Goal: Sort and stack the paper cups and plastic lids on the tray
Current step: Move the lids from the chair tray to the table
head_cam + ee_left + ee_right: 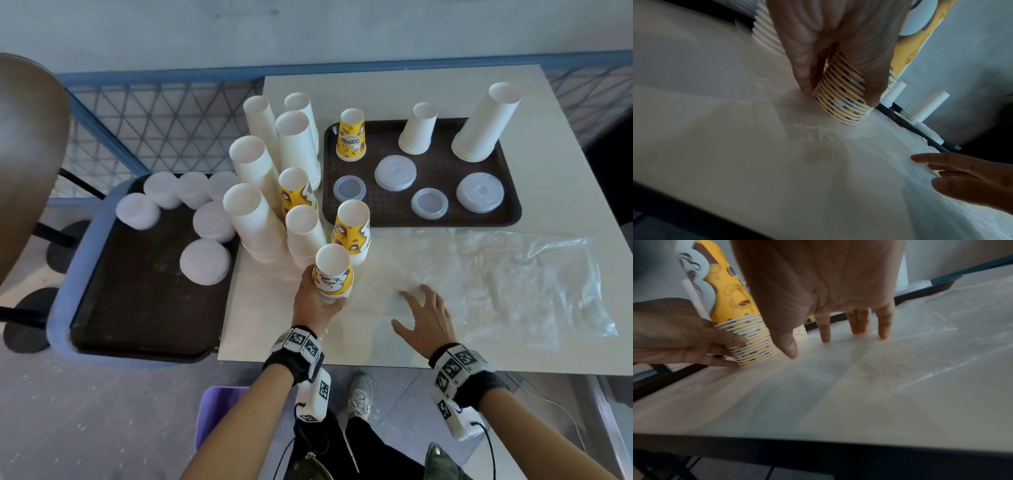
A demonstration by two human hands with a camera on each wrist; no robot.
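My left hand (pixel 317 301) grips the rims of an upside-down stack of yellow printed paper cups (pixel 333 270) near the table's front; the stack (pixel 840 97) tilts, its lowest rim near the tabletop. My right hand (pixel 423 318) lies open with spread fingertips (pixel 882 335) touching a clear plastic sheet (pixel 496 274). The brown tray (pixel 510 212) on the table holds a yellow cup stack (pixel 351 135), two white cup stacks (pixel 418 128) and several clear lids (pixel 395 173). More white and yellow cup stacks (pixel 255 222) crowd the table's left side.
A second brown tray (pixel 144 308) on a blue seat at the left carries several white lid piles (pixel 205 262). A brown chair back (pixel 27 144) stands far left. The table's front edge (pixel 818 444) runs just below my wrists.
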